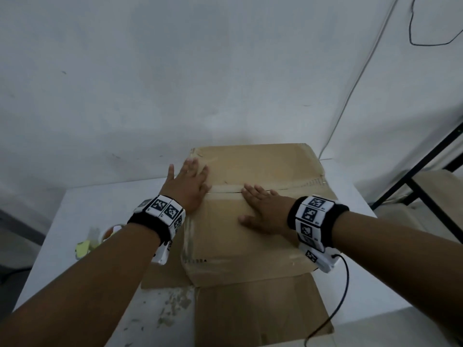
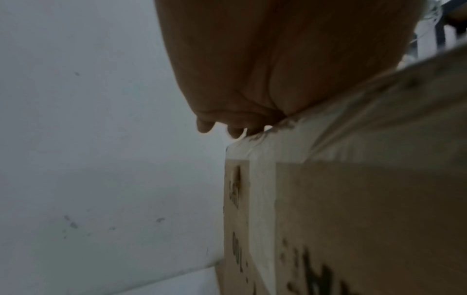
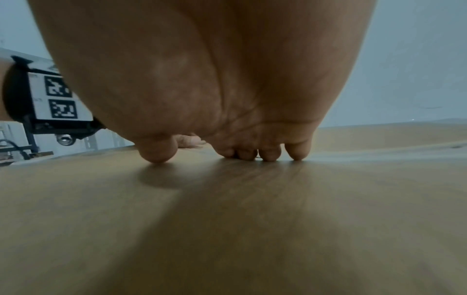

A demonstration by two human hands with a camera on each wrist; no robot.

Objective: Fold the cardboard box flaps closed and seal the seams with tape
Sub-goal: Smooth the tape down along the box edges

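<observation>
A brown cardboard box [image 1: 265, 236] stands on a white table, its two top flaps folded down and meeting at a seam [image 1: 275, 190] across the middle. My left hand [image 1: 188, 184] lies flat with spread fingers on the far flap at the box's left edge; in the left wrist view the left hand [image 2: 227, 79] overhangs the box [image 2: 353, 199]. My right hand [image 1: 263, 209] presses flat on the near flap, fingertips at the seam; the right wrist view shows the right hand [image 3: 215, 99] with its fingertips [image 3: 270, 155] on cardboard. A tape roll [image 1: 112, 231] sits left of the box, partly hidden by my left forearm.
A loose flat cardboard sheet [image 1: 250, 314] lies under and in front of the box. Yellow scraps [image 1: 84, 246] lie by the tape roll. A white wall rises close behind the table [image 1: 100, 209]. A black-framed shelf [image 1: 426, 176] stands at right. A black cable [image 1: 343, 296] trails from my right wrist.
</observation>
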